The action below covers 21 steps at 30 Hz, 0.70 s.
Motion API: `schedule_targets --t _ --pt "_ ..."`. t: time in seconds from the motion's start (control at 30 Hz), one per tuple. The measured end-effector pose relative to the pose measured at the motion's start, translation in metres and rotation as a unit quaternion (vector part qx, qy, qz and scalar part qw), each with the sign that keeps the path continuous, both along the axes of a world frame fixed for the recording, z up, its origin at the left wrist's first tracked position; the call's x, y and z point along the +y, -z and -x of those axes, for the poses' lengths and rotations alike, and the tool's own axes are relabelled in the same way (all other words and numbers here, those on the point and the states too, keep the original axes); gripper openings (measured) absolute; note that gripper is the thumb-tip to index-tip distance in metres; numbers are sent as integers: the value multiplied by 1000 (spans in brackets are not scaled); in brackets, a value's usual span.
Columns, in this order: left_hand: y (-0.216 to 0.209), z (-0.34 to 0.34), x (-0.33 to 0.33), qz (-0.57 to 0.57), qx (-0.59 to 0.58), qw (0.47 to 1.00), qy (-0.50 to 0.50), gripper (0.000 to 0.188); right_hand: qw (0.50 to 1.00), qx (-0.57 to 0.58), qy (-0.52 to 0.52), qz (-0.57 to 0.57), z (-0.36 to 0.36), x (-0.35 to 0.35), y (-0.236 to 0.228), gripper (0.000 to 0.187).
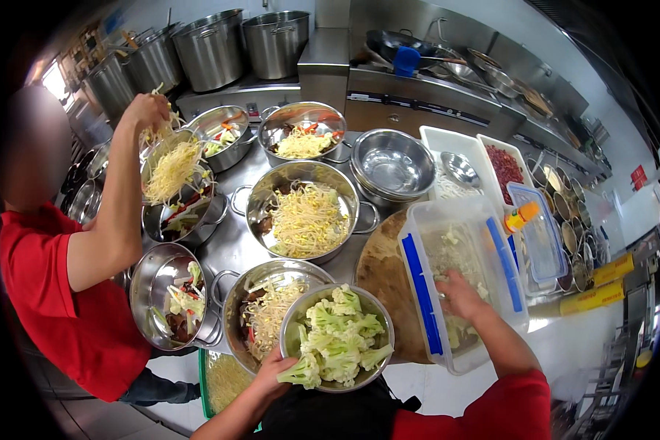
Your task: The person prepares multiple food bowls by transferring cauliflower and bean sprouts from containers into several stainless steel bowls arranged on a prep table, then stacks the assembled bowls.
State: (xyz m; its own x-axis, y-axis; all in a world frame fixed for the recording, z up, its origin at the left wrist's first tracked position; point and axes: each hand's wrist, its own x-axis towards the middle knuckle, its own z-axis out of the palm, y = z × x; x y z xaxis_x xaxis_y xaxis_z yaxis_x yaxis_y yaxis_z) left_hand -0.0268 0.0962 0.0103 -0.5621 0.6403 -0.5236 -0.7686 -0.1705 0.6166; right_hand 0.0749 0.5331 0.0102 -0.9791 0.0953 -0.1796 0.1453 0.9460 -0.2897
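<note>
My left hand (pixel 273 372) grips the near rim of a steel bowl (pixel 294 328) heaped with cauliflower florets (pixel 337 340), held over a pot of bean sprouts (pixel 265 306). My right hand (pixel 458 293) reaches down into a clear plastic tub with blue handles (pixel 422 287) that holds more cauliflower pieces; its fingers are hidden among them. The tub rests tilted on a round wooden board (pixel 380 273).
A person in a red shirt (pixel 59 301) at the left drops bean sprouts from a raised hand (pixel 147 110) into a bowl (pixel 173 167). Several steel pots of sprouts and vegetables crowd the counter (pixel 236 238). Empty stacked bowls (pixel 393 163), white trays, large stockpots (pixel 210 48) and a stove lie behind.
</note>
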Motion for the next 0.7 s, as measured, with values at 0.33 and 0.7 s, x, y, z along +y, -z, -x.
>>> schedule_targets --t 0.33,0.7 --pt "7 -1 19 -11 3 998 60 46 937 67 250 236 -18 -1 -61 28" --pt "-6 6 49 -20 -4 998 60 53 952 168 -4 254 13 -116 -181 33"
